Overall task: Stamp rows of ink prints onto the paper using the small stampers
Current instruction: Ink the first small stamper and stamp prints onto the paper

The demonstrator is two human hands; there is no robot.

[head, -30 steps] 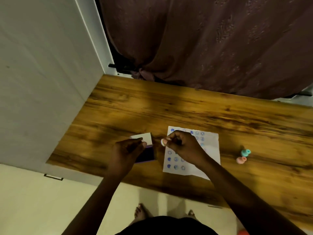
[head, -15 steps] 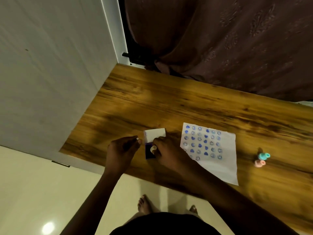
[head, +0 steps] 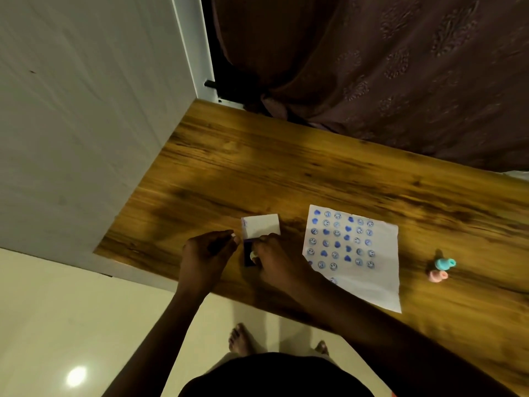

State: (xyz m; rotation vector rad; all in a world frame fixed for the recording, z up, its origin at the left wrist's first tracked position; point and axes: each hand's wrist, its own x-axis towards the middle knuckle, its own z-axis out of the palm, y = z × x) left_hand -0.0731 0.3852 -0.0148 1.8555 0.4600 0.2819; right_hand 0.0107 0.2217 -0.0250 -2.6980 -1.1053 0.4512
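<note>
a small pale stamper [head: 253,255] is pinched in the fingertips of the right hand [head: 276,260] and pressed face down onto the dark ink pad [head: 248,255], which sits in an open case near the front edge of the wooden bench [head: 286,173]. the case's white lid [head: 261,226] stands open at twelve o'clock from the pad. the left hand [head: 206,257], at nine o'clock from the pad, has its fingers curled with the tips at the case's edge; whether it truly grips the case or only steadies it cannot be told. the right grip is closed snugly on the stamper. at three o'clock from the pad lies the paper [head: 372,282], already carrying several rows of blue hearts and smiley prints, with the near part mostly blank and a row there seemingly only begun. well beyond it, also at three o'clock, two spare stampers, one teal [head: 444,263] and one pink [head: 437,276], rest touching each other. to ink well, the stamper should likely go down flat and straight, with a light even press so the whole face wets without flooding, while the other hand keeps the case from sliding. lifting straight up should avoid smearing, and the next print probably belongs in the unfinished near row.
</note>
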